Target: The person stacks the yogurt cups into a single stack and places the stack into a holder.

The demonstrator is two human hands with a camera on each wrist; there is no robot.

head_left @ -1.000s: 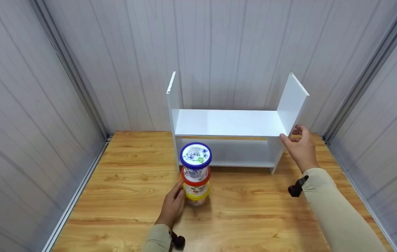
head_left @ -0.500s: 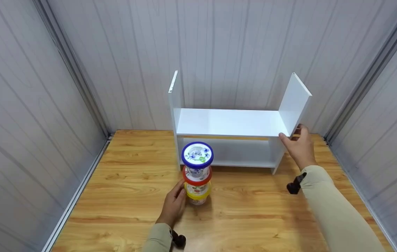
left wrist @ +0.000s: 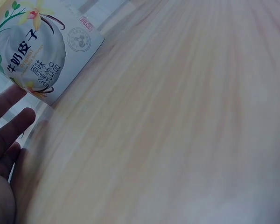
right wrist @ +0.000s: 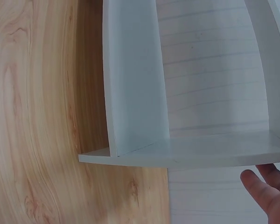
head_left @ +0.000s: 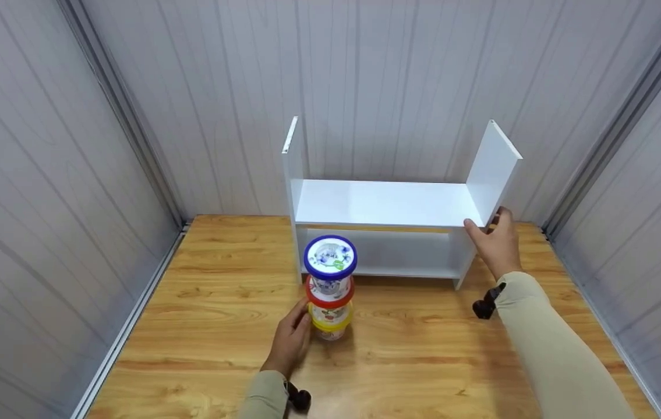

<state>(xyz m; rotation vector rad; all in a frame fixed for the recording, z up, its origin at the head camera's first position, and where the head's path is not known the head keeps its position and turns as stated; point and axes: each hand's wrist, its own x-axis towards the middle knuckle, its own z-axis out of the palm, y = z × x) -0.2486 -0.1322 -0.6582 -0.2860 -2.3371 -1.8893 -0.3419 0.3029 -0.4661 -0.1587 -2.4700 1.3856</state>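
Three lidded, printed cups stand stacked on the wooden table: a blue-lidded cup on top, a red-lidded cup in the middle, a yellow-lidded cup at the bottom. My left hand lies along the stack's left side, fingers extended against the lower part. The left wrist view shows its fingertips by the bottom cup's printed wall. Behind the cups stands a white shelf. My right hand grips its right side panel, thumb at the front near the upper board, other fingers on the outer face.
The shelf has a lower board and an upright left panel. Its right panel crosses the right wrist view. Pale panelled walls enclose the table at the back and sides.
Both hands keep their places at the cups and shelf. My right wrist has shifted slightly left, and the whole head view has drifted a little.
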